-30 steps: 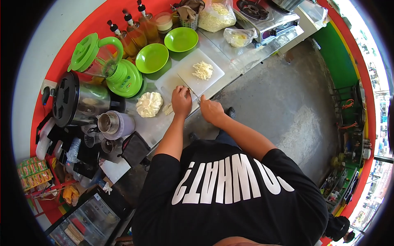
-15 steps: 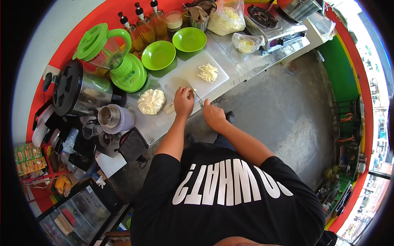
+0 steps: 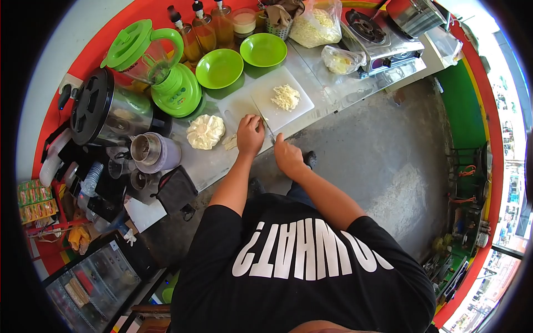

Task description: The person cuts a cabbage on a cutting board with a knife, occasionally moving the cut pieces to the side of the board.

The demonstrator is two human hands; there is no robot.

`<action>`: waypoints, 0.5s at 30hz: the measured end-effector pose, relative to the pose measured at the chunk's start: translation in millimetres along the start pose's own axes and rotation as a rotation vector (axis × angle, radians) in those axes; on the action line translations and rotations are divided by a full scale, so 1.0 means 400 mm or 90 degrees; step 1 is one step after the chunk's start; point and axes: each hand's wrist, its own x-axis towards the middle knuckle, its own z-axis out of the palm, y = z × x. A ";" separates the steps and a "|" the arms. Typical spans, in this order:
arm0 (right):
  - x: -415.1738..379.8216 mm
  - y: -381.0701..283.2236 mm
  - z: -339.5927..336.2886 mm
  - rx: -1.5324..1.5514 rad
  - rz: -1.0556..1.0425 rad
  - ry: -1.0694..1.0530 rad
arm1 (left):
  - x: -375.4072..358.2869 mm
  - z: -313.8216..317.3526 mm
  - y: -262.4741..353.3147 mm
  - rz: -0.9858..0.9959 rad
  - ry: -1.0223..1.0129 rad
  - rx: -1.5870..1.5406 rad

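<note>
My right hand [image 3: 288, 157] is wrapped round the handle of a knife [image 3: 269, 128], whose blade slants across the near part of a white cutting board [image 3: 303, 106]. Beside the blade, the fingers of my left hand [image 3: 251, 133] are curled down onto the board; what they press on is hidden under them. A heap of pale shredded food [image 3: 286, 97] lies on the board's right half, beyond the knife. Left of my left hand, a white plastic bundle [image 3: 205, 132] rests on the metal counter. Small pale pieces [image 3: 230, 142] lie between that bundle and my left wrist.
Two green bowls [image 3: 220, 69] stand behind the board, with oil bottles [image 3: 204, 34] behind them. A green blender [image 3: 176, 91] and a steel-topped jar [image 3: 156, 152] are at the left. A gas stove [image 3: 383, 44] and bags of pale food [image 3: 316, 28] occupy the far right.
The whole view has shifted slightly, with the counter's contents lying a little further right and up. Both hands keep nearly the same place at the board, the knife still in the right.
</note>
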 end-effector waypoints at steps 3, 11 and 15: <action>0.035 0.001 0.016 0.030 0.008 0.013 | 0.001 -0.002 -0.003 0.002 0.001 -0.002; 0.028 -0.023 -0.031 0.031 -0.004 -0.017 | -0.002 -0.004 0.003 -0.007 -0.014 -0.006; 0.021 -0.028 0.015 0.063 0.032 -0.012 | 0.000 -0.002 0.002 -0.005 -0.007 0.017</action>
